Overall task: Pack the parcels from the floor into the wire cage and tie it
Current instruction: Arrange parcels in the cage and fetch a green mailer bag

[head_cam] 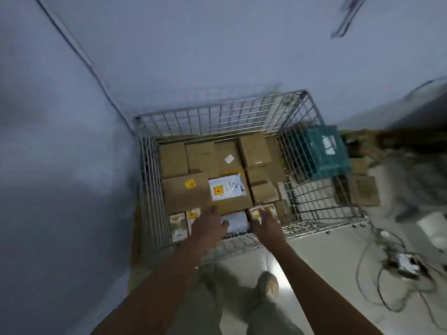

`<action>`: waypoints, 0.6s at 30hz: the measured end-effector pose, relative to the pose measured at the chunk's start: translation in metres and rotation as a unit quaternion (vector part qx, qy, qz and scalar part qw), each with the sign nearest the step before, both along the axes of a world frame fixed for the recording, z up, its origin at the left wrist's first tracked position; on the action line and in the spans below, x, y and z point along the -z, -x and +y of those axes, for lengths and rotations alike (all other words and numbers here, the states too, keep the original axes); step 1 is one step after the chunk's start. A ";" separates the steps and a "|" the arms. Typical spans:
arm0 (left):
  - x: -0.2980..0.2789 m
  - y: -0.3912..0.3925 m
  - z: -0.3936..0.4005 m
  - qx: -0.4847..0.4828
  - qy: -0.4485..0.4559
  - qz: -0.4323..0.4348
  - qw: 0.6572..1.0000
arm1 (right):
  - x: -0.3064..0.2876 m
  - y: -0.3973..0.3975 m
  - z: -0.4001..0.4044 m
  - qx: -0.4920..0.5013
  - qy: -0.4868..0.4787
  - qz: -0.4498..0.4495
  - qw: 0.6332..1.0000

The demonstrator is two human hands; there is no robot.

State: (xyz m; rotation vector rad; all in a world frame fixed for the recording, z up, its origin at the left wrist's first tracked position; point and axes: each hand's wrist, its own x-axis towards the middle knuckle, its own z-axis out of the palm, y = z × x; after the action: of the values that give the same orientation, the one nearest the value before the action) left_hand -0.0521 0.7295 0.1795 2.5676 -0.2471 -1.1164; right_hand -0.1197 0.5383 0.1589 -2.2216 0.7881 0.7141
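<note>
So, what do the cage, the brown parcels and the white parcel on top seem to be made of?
The cage looks like bare silvery metal wire: a thin grid that one sees through. The brown parcels look like matt cardboard, with flat faces and folded edges. The white parcel is probably a plastic mailer, since it looks slightly glossy and wrinkled.

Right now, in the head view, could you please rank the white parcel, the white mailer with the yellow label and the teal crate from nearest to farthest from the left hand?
1. White parcel, beside the left hand.
2. White mailer with the yellow label, mid-cage.
3. Teal crate, outside the cage, right.
</note>
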 end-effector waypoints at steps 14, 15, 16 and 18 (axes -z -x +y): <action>-0.162 0.159 -0.348 0.466 0.039 -0.230 0.853 | -0.164 0.263 -0.244 0.199 0.177 -0.066 0.962; -0.171 0.173 -0.364 0.479 0.026 -0.230 0.847 | -0.167 0.286 -0.262 0.205 0.182 -0.065 0.960; -0.178 0.187 -0.378 0.486 0.015 -0.233 0.842 | -0.171 0.307 -0.278 0.210 0.183 -0.062 0.958; -0.184 0.211 -0.408 0.494 0.001 -0.244 0.835 | -0.179 0.346 -0.312 0.221 0.185 -0.057 0.956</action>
State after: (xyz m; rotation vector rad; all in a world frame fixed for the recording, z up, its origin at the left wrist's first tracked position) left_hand -0.2635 0.3210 0.3632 2.6585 -1.8430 -0.6218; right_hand -0.4653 0.2264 0.3382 -2.2566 1.3913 0.2297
